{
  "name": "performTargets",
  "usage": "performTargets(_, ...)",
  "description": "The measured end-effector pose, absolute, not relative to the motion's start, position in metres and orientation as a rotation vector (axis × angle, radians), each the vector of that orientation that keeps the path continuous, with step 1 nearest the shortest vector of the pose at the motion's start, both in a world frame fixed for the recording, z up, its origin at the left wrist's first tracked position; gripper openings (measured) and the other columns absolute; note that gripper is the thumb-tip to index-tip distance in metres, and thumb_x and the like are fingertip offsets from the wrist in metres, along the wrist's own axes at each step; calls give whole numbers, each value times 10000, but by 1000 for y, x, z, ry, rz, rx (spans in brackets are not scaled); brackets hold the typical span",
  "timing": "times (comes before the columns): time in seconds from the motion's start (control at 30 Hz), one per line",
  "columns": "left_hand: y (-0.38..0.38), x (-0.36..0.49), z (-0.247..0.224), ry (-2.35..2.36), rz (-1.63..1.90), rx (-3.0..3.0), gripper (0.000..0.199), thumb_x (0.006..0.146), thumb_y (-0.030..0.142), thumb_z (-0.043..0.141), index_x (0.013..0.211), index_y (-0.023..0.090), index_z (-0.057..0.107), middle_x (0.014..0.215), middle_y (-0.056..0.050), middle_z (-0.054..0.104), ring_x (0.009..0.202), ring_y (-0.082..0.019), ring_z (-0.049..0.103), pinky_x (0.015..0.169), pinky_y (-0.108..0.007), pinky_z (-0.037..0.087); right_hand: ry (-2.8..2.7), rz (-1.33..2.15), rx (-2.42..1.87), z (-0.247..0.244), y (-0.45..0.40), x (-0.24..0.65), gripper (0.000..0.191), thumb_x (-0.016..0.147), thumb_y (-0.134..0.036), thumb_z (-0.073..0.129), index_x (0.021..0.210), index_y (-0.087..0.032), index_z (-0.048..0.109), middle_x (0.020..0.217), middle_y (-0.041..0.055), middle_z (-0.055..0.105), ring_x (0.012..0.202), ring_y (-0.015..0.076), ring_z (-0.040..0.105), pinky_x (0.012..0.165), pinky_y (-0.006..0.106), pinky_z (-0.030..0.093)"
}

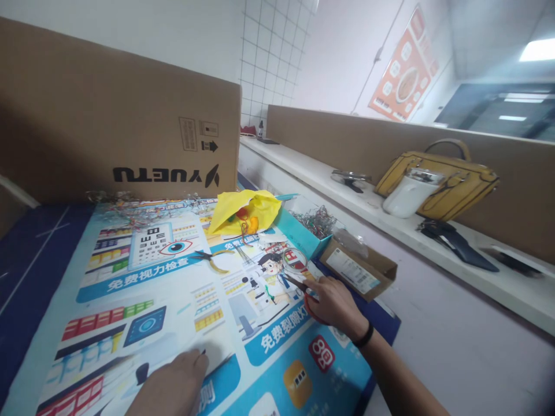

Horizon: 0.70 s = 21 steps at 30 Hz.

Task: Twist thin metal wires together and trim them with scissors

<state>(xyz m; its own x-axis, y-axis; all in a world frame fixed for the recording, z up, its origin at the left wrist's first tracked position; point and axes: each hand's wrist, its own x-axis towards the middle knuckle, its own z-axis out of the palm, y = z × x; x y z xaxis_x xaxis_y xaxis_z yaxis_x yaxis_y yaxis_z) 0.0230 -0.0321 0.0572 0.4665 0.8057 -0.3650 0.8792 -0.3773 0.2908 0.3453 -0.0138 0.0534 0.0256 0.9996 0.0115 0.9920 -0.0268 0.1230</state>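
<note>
My right hand (332, 297) is closed on red-handled scissors (310, 301), whose dark blades lie over the printed poster (173, 323) on the table. My left hand (177, 381) rests low on the poster, its fingers curled together; a small dark tip shows at the fingertips, too small to name. Yellow-handled pliers (211, 260) lie on the poster between the hands and the yellow bag (225, 211). Orange and red items (248, 222) show at the mouth of that bag.
A large cardboard box (108, 115) stands behind tangled wires (134, 214). Right of the bag are a turquoise box (299, 234) of wire pieces and a small brown carton (359, 268). A white ledge (303, 167) holds a yellow handbag (463, 179) and a white bottle (405, 196).
</note>
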Motion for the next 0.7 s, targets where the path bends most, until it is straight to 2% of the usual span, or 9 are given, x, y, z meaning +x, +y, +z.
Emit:
performTargets(0.23, -29, 27, 62, 1394, -239, 2312, 265, 839, 179, 429, 1059, 145, 572, 1145, -128, 554, 1076, -264, 506, 806, -350, 459, 2152, 184, 2181, 52, -29, 347, 331, 790, -339, 452, 1068, -252, 611, 806, 69, 612, 759, 200, 539, 666, 288, 315)
performTargets(0.5, -32, 23, 60, 1398, -298, 2275, 335, 846, 325, 503, 1134, 153, 499, 1132, -81, 534, 949, -189, 553, 796, -406, 482, 2195, 200, 2265, 56, -33, 357, 377, 815, -345, 431, 1150, -241, 568, 814, 71, 608, 777, 196, 539, 699, 280, 338)
performTargets(0.6, -32, 24, 57, 1401, -319, 2268, 289, 857, 269, 463, 1119, 168, 531, 1126, -92, 560, 977, -208, 558, 839, -394, 455, 2215, 256, 2288, 55, -25, 356, 375, 829, -349, 423, 1165, -247, 554, 842, 70, 607, 807, 203, 530, 709, 282, 333)
performTargets(0.7, -31, 25, 52, 1397, -349, 2270, 351, 823, 176, 396, 1141, 176, 545, 1158, -115, 568, 1049, -233, 543, 900, -378, 406, 2154, 313, 2256, 54, -18, 356, 343, 818, -331, 446, 1128, -260, 575, 837, 71, 605, 817, 211, 522, 708, 289, 321)
